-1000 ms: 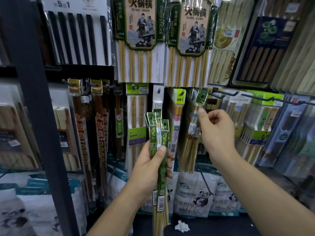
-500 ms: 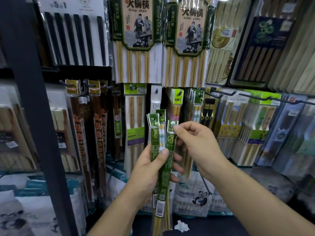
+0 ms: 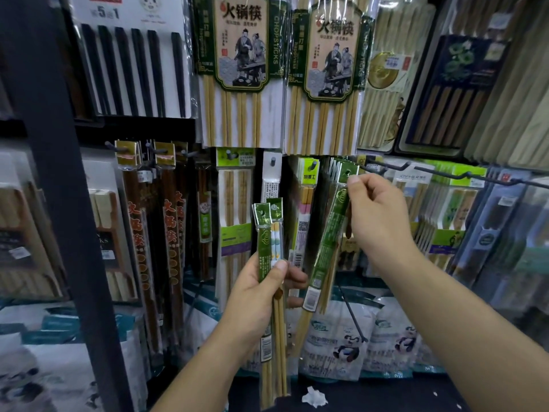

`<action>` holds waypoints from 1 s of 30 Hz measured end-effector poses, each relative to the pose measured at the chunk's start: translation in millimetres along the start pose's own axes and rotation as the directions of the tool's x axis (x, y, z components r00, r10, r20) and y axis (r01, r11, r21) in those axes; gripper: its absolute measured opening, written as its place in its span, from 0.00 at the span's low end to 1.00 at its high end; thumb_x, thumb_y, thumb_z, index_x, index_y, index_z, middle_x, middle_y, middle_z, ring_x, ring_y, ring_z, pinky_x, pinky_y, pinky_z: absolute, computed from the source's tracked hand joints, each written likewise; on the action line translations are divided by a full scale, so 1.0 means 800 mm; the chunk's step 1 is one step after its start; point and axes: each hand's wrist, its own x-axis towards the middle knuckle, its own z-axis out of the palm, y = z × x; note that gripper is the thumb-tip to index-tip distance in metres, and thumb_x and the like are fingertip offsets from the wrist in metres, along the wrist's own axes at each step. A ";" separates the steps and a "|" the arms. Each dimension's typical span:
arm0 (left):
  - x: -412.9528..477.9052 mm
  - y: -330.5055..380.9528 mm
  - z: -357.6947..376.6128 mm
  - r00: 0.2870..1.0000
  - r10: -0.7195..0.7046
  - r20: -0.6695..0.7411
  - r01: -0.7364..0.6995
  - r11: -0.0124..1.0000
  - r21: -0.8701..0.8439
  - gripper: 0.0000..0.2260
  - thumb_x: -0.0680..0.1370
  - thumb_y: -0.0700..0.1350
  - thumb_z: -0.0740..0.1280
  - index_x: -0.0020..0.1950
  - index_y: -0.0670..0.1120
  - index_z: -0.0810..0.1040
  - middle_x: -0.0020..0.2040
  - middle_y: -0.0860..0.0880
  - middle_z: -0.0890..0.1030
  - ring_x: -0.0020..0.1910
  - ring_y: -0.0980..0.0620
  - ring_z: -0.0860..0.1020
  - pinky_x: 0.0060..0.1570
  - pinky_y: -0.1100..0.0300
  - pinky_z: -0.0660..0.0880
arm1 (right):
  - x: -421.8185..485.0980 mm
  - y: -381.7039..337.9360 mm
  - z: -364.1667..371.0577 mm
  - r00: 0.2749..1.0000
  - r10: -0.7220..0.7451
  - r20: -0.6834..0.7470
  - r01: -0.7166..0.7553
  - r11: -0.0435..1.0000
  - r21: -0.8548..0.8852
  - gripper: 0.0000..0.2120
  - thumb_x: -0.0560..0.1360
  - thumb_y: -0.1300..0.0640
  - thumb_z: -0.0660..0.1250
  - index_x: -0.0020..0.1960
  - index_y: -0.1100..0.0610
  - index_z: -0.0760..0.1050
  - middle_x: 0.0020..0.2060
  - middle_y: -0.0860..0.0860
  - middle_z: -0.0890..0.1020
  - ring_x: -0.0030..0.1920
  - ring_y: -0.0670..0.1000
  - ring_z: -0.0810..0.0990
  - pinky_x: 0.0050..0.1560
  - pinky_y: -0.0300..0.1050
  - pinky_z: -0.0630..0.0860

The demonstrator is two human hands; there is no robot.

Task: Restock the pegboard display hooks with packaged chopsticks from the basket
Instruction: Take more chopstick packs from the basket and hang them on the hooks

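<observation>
- While the right hand (image 3: 377,221) pinches the top of one green pack (image 3: 328,242) between thumb and fingers, the pack hangs down on a slant, and its low end is close to the left hand (image 3: 258,295).
- The pinch sits just under the little hole in the pack's top flap. That is a good place to hold, because the hole has to slide over a hook.
- The left hand is curled round a bundle of packs (image 3: 267,233). It holds them upright near the middle, with the thumb across the front (I can count two, and there may be more behind).
- The green pack looks light and thin. The sticks inside look stiff, so it should not flop.
- The shiny wrap is likely slippery. The soft top flap could bend or tear if it is pulled hard.
- The top of the green pack is up beside a row of hanging packs (image 3: 334,169) of the same kind, so I think it goes on that hook next. I cannot see the tip of that hook.
- Above hang big chopstick packs (image 3: 237,69), and below stand panda bags (image 3: 341,343).
- The basket is not in sight.
</observation>
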 end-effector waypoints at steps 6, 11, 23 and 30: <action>-0.001 0.002 0.002 1.000 -0.018 0.015 0.018 1.000 -0.005 0.06 0.84 0.43 0.63 0.56 0.41 0.75 0.42 0.46 0.84 0.43 0.45 0.85 0.39 0.53 0.83 | 0.014 0.007 -0.004 0.997 0.065 -0.033 -0.064 0.998 0.024 0.17 0.85 0.49 0.60 0.42 0.58 0.72 0.22 0.43 0.64 0.24 0.45 0.62 0.27 0.33 0.67; 0.000 0.001 0.002 1.000 -0.018 0.002 0.018 1.000 0.002 0.06 0.84 0.44 0.63 0.56 0.42 0.75 0.42 0.46 0.84 0.43 0.44 0.85 0.39 0.52 0.83 | 0.016 0.006 0.000 0.997 0.065 -0.048 -0.062 0.997 0.056 0.18 0.84 0.50 0.62 0.38 0.56 0.71 0.21 0.43 0.63 0.24 0.45 0.61 0.28 0.32 0.69; 0.000 0.000 0.001 0.999 -0.024 0.022 0.024 1.000 -0.008 0.07 0.83 0.46 0.65 0.56 0.42 0.75 0.42 0.47 0.84 0.43 0.44 0.86 0.38 0.54 0.82 | 0.021 0.005 0.003 0.995 0.049 -0.091 -0.045 0.998 0.051 0.20 0.84 0.52 0.63 0.34 0.56 0.70 0.20 0.42 0.63 0.24 0.45 0.61 0.39 0.41 0.72; 0.000 0.001 0.002 0.999 -0.031 0.042 0.033 0.999 -0.028 0.16 0.77 0.51 0.68 0.58 0.42 0.75 0.42 0.46 0.84 0.43 0.45 0.85 0.38 0.55 0.82 | 0.022 0.004 0.003 0.996 0.047 -0.075 -0.045 0.999 0.018 0.20 0.84 0.51 0.62 0.33 0.53 0.68 0.20 0.42 0.64 0.23 0.44 0.63 0.40 0.43 0.72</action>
